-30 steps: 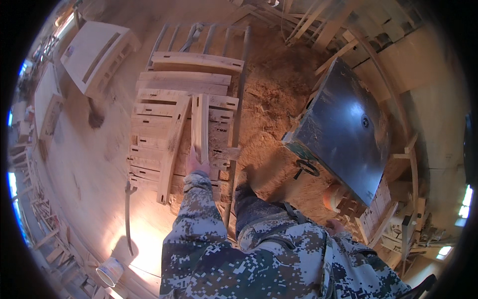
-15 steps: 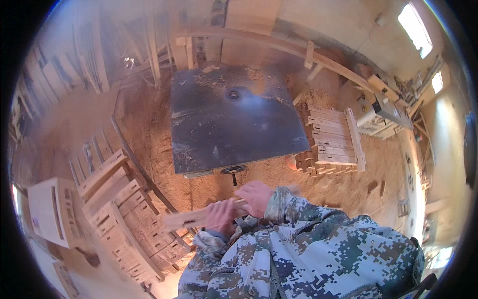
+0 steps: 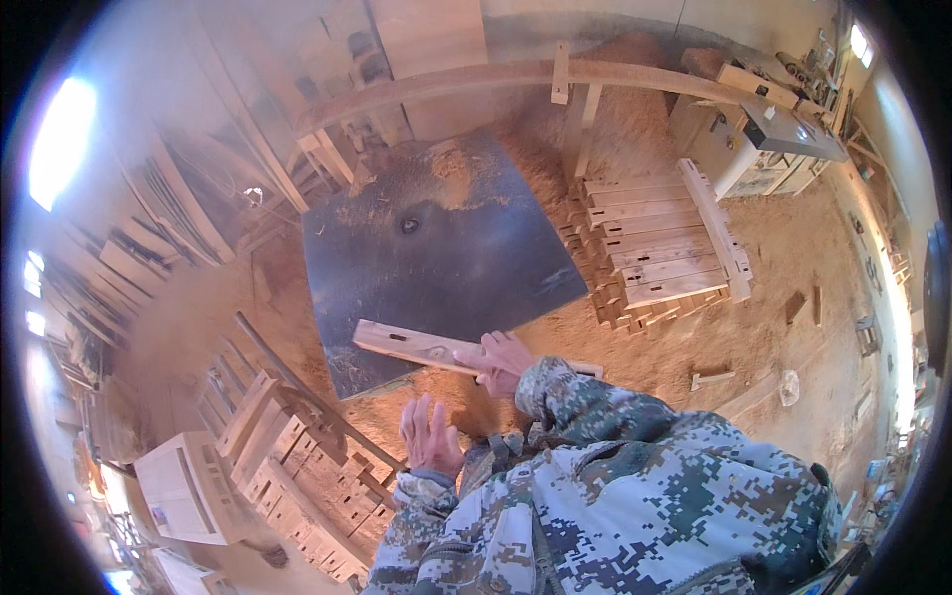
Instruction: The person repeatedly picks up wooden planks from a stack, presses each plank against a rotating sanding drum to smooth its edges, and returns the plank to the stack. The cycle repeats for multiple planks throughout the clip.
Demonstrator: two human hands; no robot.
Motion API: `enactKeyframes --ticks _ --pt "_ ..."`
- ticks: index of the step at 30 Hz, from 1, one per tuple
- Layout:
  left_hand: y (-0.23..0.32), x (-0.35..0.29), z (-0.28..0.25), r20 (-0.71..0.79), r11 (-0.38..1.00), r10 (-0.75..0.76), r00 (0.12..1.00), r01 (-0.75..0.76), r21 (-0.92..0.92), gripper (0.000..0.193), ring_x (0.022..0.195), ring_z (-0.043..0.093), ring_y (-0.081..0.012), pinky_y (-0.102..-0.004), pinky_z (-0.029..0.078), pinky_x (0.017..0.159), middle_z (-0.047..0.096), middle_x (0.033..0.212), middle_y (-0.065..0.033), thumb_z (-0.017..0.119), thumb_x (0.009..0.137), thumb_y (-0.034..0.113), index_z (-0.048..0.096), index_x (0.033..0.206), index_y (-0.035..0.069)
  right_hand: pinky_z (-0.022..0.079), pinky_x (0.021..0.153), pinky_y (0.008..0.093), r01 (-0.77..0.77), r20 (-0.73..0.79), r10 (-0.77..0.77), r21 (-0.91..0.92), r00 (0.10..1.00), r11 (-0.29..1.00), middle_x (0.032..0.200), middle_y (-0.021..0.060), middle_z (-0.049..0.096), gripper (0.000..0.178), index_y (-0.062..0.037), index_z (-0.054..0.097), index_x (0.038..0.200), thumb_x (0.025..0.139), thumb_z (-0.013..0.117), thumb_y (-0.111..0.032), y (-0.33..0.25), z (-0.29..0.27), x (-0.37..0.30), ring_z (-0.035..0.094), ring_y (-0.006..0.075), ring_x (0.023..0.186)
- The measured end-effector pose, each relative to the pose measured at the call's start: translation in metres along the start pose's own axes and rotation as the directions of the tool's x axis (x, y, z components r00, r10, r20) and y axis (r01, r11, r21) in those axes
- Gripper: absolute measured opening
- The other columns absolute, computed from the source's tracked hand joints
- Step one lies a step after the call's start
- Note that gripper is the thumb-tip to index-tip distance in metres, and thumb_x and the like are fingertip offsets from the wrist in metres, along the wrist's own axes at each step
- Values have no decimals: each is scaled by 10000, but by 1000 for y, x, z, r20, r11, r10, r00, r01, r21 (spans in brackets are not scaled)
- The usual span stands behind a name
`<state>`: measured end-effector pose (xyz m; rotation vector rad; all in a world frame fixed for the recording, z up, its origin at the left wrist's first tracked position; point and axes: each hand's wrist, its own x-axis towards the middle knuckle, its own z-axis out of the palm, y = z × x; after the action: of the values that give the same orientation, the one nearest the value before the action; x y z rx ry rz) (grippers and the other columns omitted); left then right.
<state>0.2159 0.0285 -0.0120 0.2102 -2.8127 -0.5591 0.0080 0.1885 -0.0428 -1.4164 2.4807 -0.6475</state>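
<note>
A pale wooden board (image 3: 412,346) with slots cut in it is gripped by my right hand (image 3: 499,363) near its middle. Its left end reaches over the near edge of a dark machine table (image 3: 436,263), and its other end shows past my right wrist. My left hand (image 3: 430,437) is off the board, a little below it, with its fingers apart and nothing in them. A small round spindle (image 3: 409,225) stands out of the table top, and sawdust lies at the far side.
Stacked slotted boards stand to the right (image 3: 659,238) and lower left (image 3: 297,476). A long wooden beam (image 3: 446,84) runs behind the table. Metal bars (image 3: 307,382) lie beside the left stack. Another machine (image 3: 764,149) is at the far right; sawdust covers the floor.
Both hands held the board close to my body before. Now my left hand has let go, and my right hand has moved the board forward to the table's edge. The view has turned.
</note>
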Motion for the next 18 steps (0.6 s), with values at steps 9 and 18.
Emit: enactKeyframes --ticks 9,18 --pt "-61 -148 7 210 925 -361 909 377 -41 524 1098 597 -442 -529 481 985 660 1178 -234 683 840 159 594 1330 -3 437 961 510 -447 -136 426 -232 894 864 1179 183 589 627 -332 635 1417 813 745 -207 126 -62 48 566 378 1135" --pt "-121 -56 24 96 933 -261 960 277 -229 320 1000 642 -418 -503 533 888 677 1069 -215 653 891 80 665 1198 -10 452 930 507 -532 -365 445 -183 818 827 1009 171 562 672 -281 668 1388 748 834 -161 151 -82 18 559 396 1022"
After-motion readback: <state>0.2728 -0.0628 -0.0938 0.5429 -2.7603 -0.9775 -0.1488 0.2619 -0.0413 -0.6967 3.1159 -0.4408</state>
